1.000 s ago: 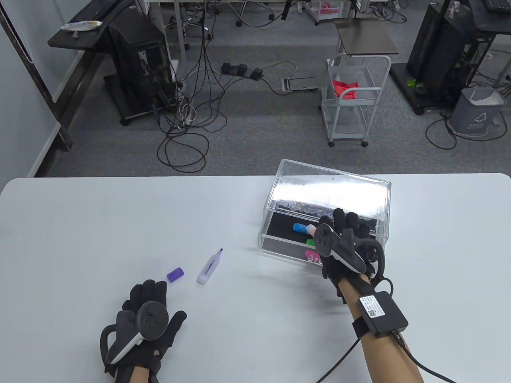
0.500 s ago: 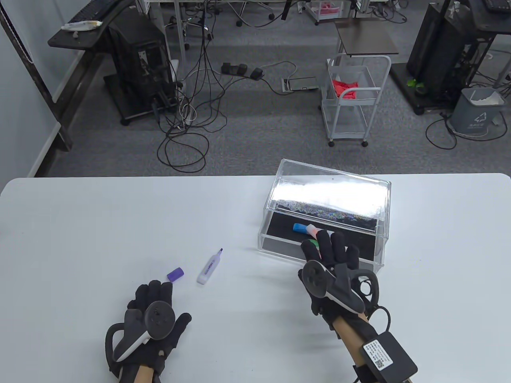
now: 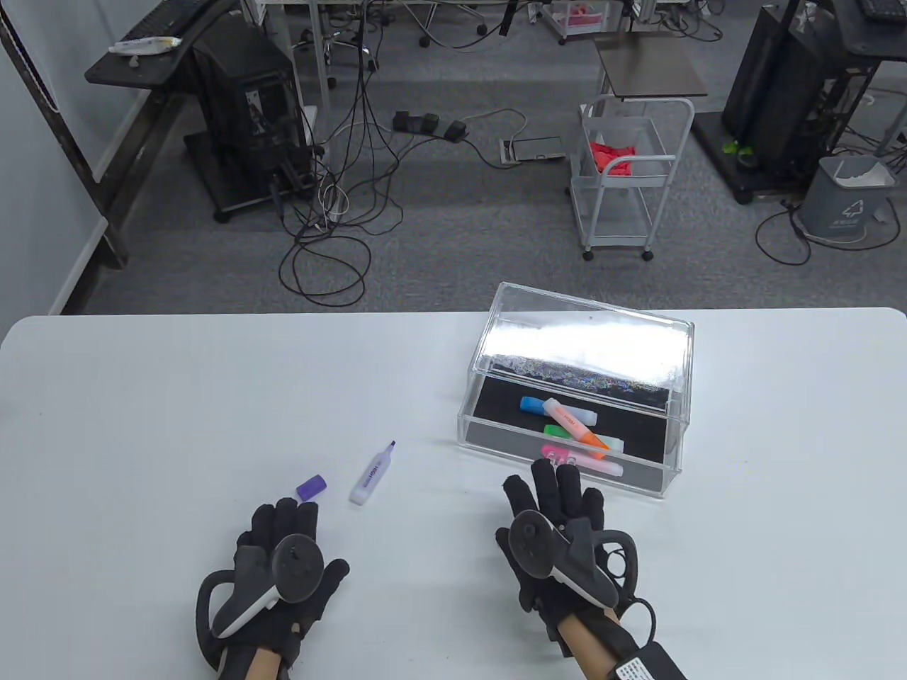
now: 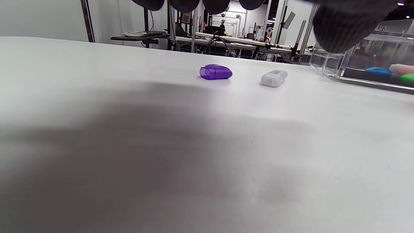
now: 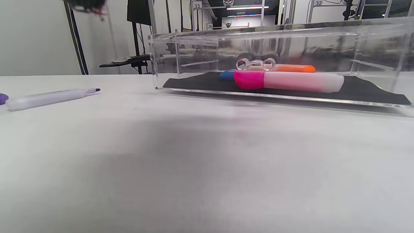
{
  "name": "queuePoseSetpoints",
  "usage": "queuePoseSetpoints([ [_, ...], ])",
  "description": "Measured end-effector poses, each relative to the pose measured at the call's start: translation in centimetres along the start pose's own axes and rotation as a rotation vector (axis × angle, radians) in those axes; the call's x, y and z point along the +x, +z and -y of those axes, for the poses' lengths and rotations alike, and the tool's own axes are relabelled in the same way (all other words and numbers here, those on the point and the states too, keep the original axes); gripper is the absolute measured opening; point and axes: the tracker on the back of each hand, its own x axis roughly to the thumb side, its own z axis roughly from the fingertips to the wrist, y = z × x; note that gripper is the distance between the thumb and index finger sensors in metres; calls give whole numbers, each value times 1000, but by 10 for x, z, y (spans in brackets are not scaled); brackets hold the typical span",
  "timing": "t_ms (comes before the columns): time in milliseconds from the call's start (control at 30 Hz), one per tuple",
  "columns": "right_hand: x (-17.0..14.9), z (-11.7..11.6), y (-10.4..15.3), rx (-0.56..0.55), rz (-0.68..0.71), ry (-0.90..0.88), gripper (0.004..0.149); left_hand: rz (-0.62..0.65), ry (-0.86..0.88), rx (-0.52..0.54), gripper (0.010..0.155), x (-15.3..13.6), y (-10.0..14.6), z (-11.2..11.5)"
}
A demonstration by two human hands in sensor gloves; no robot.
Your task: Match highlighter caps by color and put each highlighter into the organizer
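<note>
An uncapped purple highlighter (image 3: 373,474) (image 5: 48,97) lies on the white table with its tip pointing away from me. Its purple cap (image 3: 311,487) (image 4: 215,72) lies just to its left. My left hand (image 3: 287,524) rests flat and empty just below the cap. My right hand (image 3: 556,492) lies flat and empty just in front of the clear organizer (image 3: 567,460) (image 5: 181,48). On the organizer's black floor lie capped highlighters: blue (image 3: 531,404), orange (image 3: 577,425), green (image 3: 554,429) and pink (image 3: 581,459) (image 5: 284,81).
The organizer's clear lid (image 3: 588,340) stands open at its back. Beyond the table's far edge are a white cart (image 3: 623,177), floor cables and a grey bin (image 3: 847,195).
My right hand has drawn back out of the organizer toward me, uncovering the highlighters inside. My left hand has shifted slightly to the right.
</note>
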Motion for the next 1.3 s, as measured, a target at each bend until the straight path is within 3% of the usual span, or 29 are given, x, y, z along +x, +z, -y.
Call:
queuePoseSetpoints([
  [333,-10,0,2,-21,-30,-28,71,22,-23,2,90,13,-2,-5],
  [767,-6,-1,5,-27,-55,-35,71,-17,-25,44,90,37,-52,-60],
  [1067,-3,2,14,-39,-51,-46,71,-50,-45,12,84,58,-108,-48],
  [1300,-9,-2,14,-26,-74,-50,71,-145,-246,-54,82,74,-138,-32],
])
